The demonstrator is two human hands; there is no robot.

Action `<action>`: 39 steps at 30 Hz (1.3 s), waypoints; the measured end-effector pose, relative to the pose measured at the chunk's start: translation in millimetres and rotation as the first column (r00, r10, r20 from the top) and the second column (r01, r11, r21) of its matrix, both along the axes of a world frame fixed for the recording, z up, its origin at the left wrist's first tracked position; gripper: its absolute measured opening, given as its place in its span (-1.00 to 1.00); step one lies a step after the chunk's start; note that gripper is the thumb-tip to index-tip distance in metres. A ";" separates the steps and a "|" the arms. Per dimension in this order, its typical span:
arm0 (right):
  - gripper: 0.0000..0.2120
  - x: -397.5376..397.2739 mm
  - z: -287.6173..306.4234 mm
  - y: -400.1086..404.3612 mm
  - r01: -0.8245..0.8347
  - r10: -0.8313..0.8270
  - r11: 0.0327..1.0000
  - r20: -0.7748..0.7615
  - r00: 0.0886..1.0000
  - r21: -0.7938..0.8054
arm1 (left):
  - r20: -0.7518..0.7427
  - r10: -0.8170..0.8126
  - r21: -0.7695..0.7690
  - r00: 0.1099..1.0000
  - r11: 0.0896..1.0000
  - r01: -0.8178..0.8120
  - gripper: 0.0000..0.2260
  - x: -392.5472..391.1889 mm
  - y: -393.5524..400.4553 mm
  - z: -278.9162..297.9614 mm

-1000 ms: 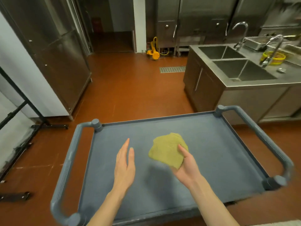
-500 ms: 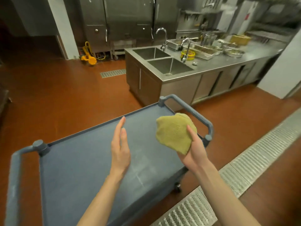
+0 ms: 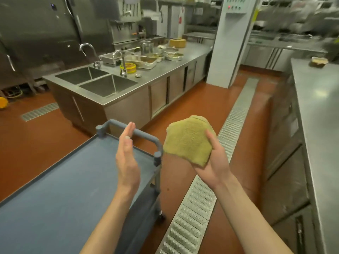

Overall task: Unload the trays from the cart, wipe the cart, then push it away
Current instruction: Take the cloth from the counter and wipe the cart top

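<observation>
Presently the right hand [image 3: 213, 162] grips a folded yellow-green cloth [image 3: 189, 142], thumb curled over its near face and the fingers cupped behind; the cloth is held in the air, past the cart's handle end and above the floor, touching nothing else. The left hand [image 3: 126, 158] is held edge-on with straight fingers, holding nothing, above the cart's top shelf and just short of the handle. The cart [image 3: 60, 189] lies to the left of both hands, its grey top shelf bare of trays as far as the view shows, so unloading is judged complete. Faint pale smears on the shelf suggest wiping is done or nearly so, though this cannot be confirmed; the lower shelf is mostly hidden. Neither hand is on the cart's handle [image 3: 139, 134], so pushing it away is judged outstanding, and the cloth likely needs setting down first. Beyond the cart stands a steel bench [image 3: 165, 70] with a double sink [image 3: 97, 81]; a floor drain grate [image 3: 207, 184] runs to the cart's right.
</observation>
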State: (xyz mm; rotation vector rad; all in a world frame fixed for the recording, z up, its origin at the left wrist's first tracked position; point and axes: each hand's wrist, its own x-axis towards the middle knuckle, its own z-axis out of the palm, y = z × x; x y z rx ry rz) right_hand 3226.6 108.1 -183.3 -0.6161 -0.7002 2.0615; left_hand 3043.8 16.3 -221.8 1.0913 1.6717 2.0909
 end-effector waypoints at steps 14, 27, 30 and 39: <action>-0.62 204.2 8.4 158.1 0.294 -0.296 0.954 -0.023 0.955 -0.064 | -0.048 -0.292 0.002 0.955 0.956 0.292 -0.53 200.7 228.4 10.9; -0.68 302.5 9.4 319.6 0.551 -0.552 0.833 0.005 0.834 -0.039 | 0.026 -0.555 0.056 0.831 0.831 0.553 -0.51 307.5 436.9 7.3; -0.64 313.1 13.5 378.8 0.568 -0.568 0.823 0.014 0.823 -0.020 | 0.022 -0.588 0.068 0.809 0.808 0.585 -0.52 321.8 495.0 12.6; -0.55 353.1 25.4 529.0 0.641 -0.643 0.766 0.019 0.766 0.057 | -0.014 -0.642 0.064 0.767 0.765 0.641 -0.49 348.9 662.8 31.6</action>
